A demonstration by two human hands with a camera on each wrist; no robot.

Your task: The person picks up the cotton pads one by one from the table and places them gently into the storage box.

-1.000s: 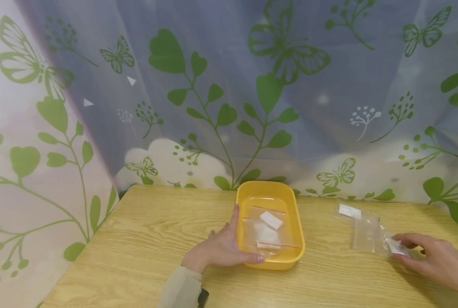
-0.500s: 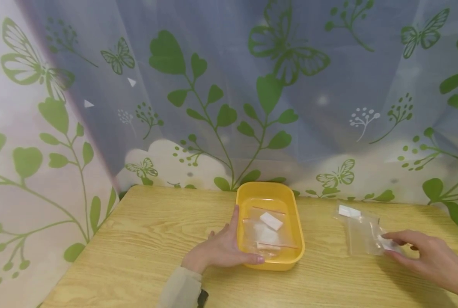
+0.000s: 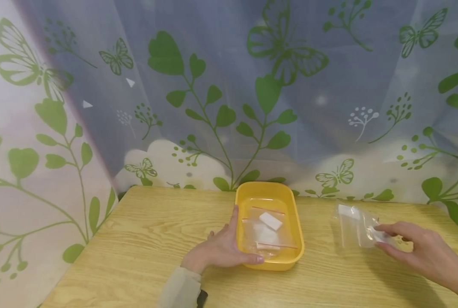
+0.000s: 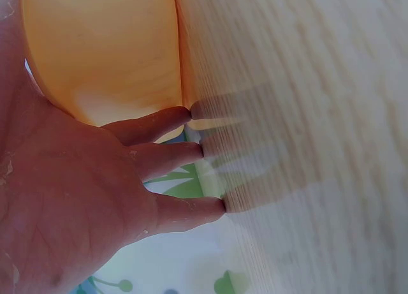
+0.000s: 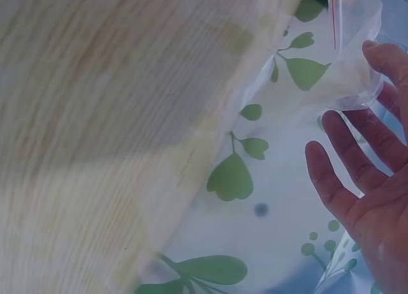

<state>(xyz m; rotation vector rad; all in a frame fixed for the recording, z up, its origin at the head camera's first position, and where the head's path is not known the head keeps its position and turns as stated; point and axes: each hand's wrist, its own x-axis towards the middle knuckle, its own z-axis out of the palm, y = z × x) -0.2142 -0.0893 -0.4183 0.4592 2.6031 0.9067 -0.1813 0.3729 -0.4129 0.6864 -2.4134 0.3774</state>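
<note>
In the head view my left hand (image 3: 219, 250) lies against the near left corner of a yellow plastic bin (image 3: 297, 239), thumb along the near rim and index finger up the left side. The left wrist view shows its other fingers straight, tips at the tabletop. My right hand (image 3: 419, 248) pinches a clear zip-lock bag (image 5: 354, 64) with a red seal line between thumb and fingers, raised over the table's right side. Something white shows in the bag near the fingertips. Behind it, another clear bag with a white piece (image 3: 348, 211) lies on the table, partly covered.
Inside the bin lie several clear zip-lock bags with red seal lines, and a white rectangle (image 3: 270, 220) on top. The wood-grain table (image 3: 167, 222) ends at a curtain (image 3: 213, 85) printed with green leaves and butterflies.
My right hand has moved left and up with the zip-lock bag, which now overlaps the bag behind it. The left hand and the bin have stayed in place.
</note>
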